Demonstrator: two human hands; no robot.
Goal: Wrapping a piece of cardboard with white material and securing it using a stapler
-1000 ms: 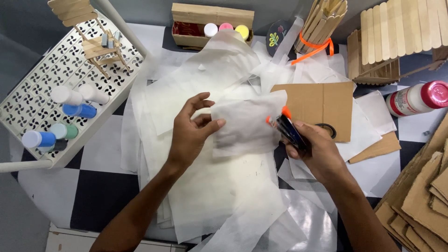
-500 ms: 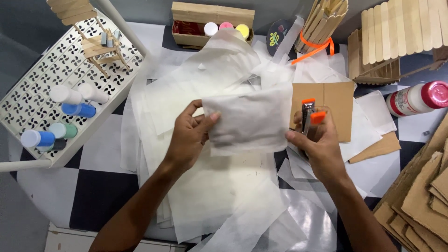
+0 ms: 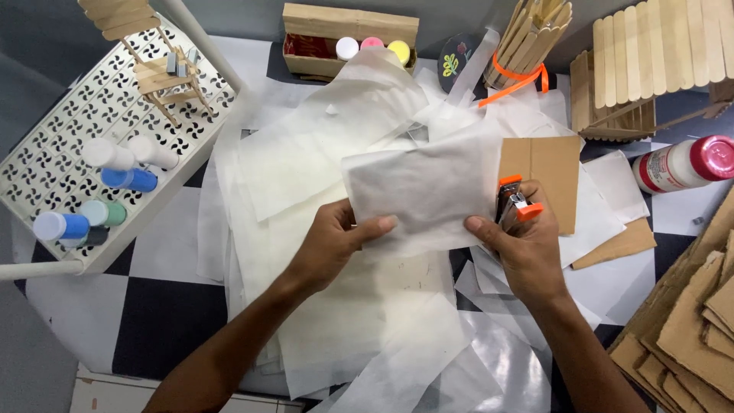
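A floor [image 3: 160,321] of black and white squares fills the lower part of the view. At its upper left edge stands a white perforated shelf [image 3: 46,145] (with a rounded frame) against grey ground. The light is even and soft.

The translucent paper sheet [image 3: 424,191], earlier crumpled low between the hands, is now raised and spread flat; the right hand [image 3: 524,245] has turned the orange-tipped tool [image 3: 514,203] upright behind its right edge.
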